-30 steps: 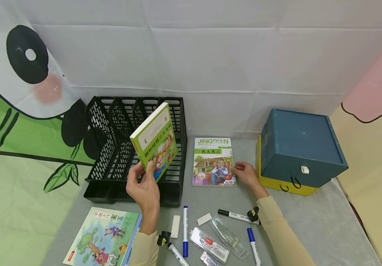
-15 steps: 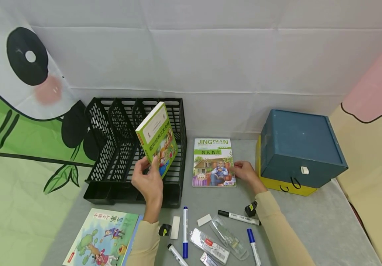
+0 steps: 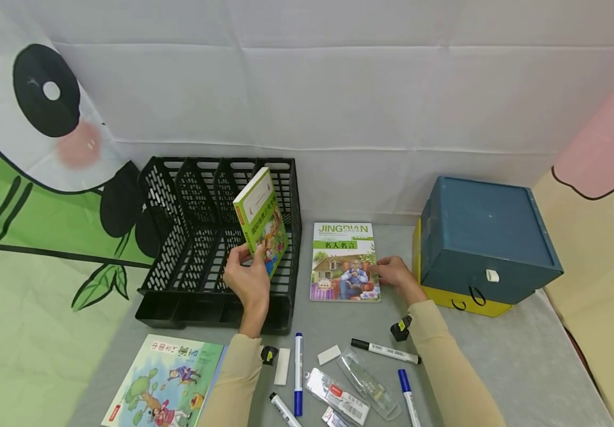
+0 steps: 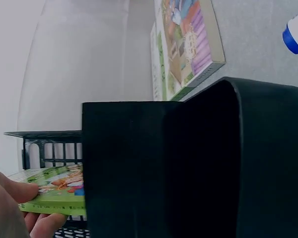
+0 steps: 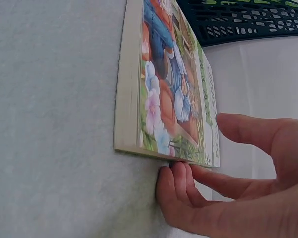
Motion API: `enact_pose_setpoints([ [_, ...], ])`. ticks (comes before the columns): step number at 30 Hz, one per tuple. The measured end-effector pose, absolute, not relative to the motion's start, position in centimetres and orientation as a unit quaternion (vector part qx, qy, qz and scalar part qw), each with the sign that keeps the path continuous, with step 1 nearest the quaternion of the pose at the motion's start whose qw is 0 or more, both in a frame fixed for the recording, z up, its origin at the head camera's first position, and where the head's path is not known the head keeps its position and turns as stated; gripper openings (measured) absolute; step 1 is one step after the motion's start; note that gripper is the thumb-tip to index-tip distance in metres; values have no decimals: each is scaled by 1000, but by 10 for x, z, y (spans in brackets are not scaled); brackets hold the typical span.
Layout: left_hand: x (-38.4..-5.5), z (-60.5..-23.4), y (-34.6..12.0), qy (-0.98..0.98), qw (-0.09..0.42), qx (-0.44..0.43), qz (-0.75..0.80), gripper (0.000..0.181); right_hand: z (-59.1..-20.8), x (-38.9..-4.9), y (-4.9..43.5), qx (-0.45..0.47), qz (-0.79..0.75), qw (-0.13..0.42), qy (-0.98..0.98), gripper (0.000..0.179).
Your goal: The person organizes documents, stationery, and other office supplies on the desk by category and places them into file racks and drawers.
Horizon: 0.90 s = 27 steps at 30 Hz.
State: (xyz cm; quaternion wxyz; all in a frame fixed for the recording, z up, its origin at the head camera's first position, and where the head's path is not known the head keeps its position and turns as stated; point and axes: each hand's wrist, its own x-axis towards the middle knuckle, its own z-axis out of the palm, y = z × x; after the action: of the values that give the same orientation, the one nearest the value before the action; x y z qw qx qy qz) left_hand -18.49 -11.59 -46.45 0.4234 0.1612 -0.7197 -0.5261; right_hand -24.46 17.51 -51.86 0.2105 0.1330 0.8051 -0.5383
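Note:
A slim green storybook (image 3: 264, 222) stands tilted over the right-hand slot of the black desk organizer (image 3: 178, 261); its lower part lies inside the slot. My left hand (image 3: 249, 279) pinches its near edge, thumb on the cover and fingers behind. In the left wrist view the thumb presses the green book (image 4: 57, 186), and the organizer's dark front blocks much of the scene. Flat on the table lies a second book (image 3: 344, 261) with a seated figure on its cover. My right hand (image 3: 394, 276) touches its right edge; in the right wrist view the thumb hovers apart from the curved fingers.
A blue drawer box (image 3: 490, 231) sits on a yellow one (image 3: 467, 299) at the right. Markers (image 3: 298, 373), white erasers (image 3: 282, 366) and clear packages (image 3: 368, 385) lie in front. A larger picture book (image 3: 165, 379) is at front left.
My left hand has carried the green storybook rightward and lower into the organizer's right slot, turning it more edge-on. My right hand has shifted slightly left against the other book.

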Motion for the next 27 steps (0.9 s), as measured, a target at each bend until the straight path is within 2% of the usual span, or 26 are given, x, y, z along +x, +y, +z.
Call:
enact_pose_setpoints([
  [11,-199,-478,-114,-736,395,198,-513,17,-522,-245,174,139,-529,214,809,54],
  [27,-213,-485,-119,-760,345,238,-496,17,-524,-247,173,136,-534,211,807,58],
])
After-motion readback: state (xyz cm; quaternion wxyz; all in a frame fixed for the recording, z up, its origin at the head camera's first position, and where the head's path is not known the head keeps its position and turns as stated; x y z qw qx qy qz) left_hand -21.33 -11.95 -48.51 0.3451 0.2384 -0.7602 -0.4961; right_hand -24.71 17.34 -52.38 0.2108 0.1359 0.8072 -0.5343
